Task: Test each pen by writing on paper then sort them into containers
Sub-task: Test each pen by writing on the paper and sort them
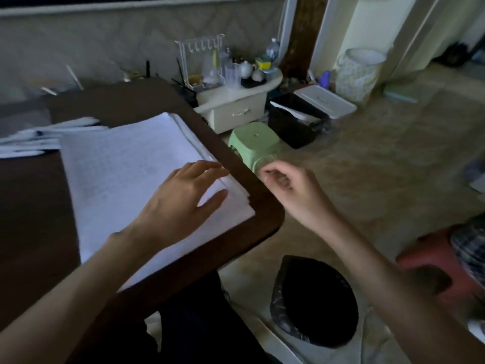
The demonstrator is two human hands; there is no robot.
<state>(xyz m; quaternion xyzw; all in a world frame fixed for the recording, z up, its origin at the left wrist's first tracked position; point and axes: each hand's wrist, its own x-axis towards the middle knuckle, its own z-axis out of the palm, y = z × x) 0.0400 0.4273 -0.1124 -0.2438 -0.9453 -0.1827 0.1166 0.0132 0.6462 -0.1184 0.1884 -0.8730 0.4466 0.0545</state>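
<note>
paper: white stack [126,164] on the dark surface [131,101], one corner right at the surface's near right corner; faint writing on the top sheet, too blurred to read
pens: white blurred bunch [31,139] on the surface just left of the paper, count unclear
in the way: nothing lies on the paper but the left hand
stool: green [253,139], on the floor just past the surface's right edge, partly behind the right hand
drawer unit: white [236,111], beyond the stool, its top crowded with a hook rack [202,64], a bottle and small jars
red stool: [430,261] on the floor at the right, near the right forearm
black bin: [291,127] on the floor right of the green stool, a white sheet sticking out of it
white box: [325,101] lid on, behind the black bin, contents hidden
basket: patterned [359,72], against the far wall, contents hidden
bagged bin: [315,300] black liner, on the floor below the surface's corner, inside too dark to see
left hand: [183,198] flat on the paper near its right edge, fingers straight and spread, thumb out
right hand: [291,190] off the surface over the floor, fingers curled, thumb near forefinger; cannot tell if it pinches anything
</note>
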